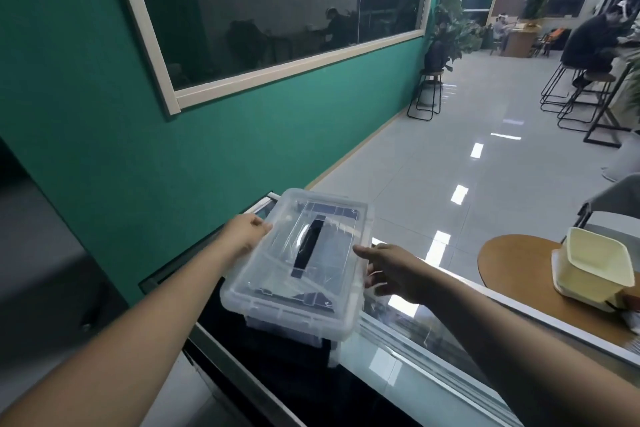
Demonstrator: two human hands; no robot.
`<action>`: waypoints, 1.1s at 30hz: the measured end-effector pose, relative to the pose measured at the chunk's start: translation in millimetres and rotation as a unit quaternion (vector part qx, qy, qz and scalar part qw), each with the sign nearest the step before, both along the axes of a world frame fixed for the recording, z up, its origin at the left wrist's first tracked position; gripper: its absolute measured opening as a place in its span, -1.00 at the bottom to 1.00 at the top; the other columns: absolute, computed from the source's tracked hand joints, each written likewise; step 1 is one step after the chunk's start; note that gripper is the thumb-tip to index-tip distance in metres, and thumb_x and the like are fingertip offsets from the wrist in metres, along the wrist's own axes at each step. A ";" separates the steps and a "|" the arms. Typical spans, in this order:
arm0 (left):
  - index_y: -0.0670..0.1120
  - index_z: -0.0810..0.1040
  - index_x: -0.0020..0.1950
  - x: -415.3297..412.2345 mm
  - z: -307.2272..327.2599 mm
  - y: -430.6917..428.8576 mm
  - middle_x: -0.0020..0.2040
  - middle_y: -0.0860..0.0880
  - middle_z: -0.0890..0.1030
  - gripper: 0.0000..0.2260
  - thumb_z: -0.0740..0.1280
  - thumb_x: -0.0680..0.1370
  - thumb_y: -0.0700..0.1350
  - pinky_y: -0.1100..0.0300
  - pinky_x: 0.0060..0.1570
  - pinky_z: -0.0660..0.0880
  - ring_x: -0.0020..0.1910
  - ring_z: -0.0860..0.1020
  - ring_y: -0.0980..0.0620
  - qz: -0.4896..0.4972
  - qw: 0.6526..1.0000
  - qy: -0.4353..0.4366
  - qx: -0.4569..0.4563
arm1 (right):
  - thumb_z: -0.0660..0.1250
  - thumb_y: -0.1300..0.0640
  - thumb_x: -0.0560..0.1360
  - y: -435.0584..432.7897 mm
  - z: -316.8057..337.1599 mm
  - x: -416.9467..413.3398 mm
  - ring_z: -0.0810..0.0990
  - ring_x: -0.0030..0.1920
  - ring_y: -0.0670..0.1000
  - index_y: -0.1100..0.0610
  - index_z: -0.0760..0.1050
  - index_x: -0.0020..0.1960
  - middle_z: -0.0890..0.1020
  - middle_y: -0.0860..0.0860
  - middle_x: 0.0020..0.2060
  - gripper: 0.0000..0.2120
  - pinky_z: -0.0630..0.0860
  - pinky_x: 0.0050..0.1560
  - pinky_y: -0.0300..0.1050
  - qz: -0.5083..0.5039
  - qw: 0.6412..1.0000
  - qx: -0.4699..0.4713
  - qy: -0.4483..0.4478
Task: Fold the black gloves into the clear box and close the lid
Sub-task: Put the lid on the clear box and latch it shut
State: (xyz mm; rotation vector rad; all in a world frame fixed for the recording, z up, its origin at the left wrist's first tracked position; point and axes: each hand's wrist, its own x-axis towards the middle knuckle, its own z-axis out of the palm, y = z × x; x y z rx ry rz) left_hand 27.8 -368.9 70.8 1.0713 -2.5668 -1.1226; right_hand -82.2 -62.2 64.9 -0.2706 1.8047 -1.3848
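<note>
- left hand (247,230) pinches lid (298,253) at left edge
- right hand (388,270) grips right edge, thumb on top
- lid tilted over clear box (287,334) on black tabletop (277,385)

The left hand (246,234) grips the left edge of the clear lid (301,253) and the right hand (391,270) holds its right edge. The lid is tilted over the clear box (284,331) on the dark bench (277,392).
</note>
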 end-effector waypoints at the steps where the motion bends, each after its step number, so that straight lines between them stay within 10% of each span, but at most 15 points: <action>1: -0.09 0.65 0.19 -4.4 2.5 -4.2 0.12 -0.05 0.68 -0.78 0.38 0.71 0.04 0.08 0.04 0.48 0.07 0.62 -0.09 -0.012 1.000 -0.012 -0.013 | 0.44 -0.08 0.65 -1.6 -2.4 5.4 0.58 -0.36 0.05 0.16 0.50 0.09 0.58 0.07 -0.34 -0.70 0.45 -0.35 -0.14 0.002 1.000 -0.005 -0.015; 18: 0.05 0.61 0.42 -94.2 5.9 27.1 0.37 -0.09 0.68 -0.71 0.23 0.76 0.05 -0.05 0.34 0.53 0.31 0.61 -0.21 -0.135 0.975 -0.056 -0.165 | 0.23 -0.47 0.58 -54.8 -18.1 113.2 0.67 -0.27 0.00 0.19 0.65 -0.14 0.80 0.23 0.00 -0.30 0.50 -0.31 -0.21 0.069 0.988 -0.002 -0.135; 33: 0.10 0.56 0.50 -58.1 21.0 18.7 0.50 0.03 0.58 -0.64 0.35 0.71 0.11 0.03 0.46 0.43 0.45 0.55 -0.05 -0.165 0.985 0.028 -0.046 | 0.08 -0.42 0.67 -51.3 7.1 120.3 0.71 -0.26 0.07 0.19 0.64 -0.10 0.75 0.20 -0.11 -0.28 0.57 -0.29 -0.16 0.136 0.985 -0.064 -0.090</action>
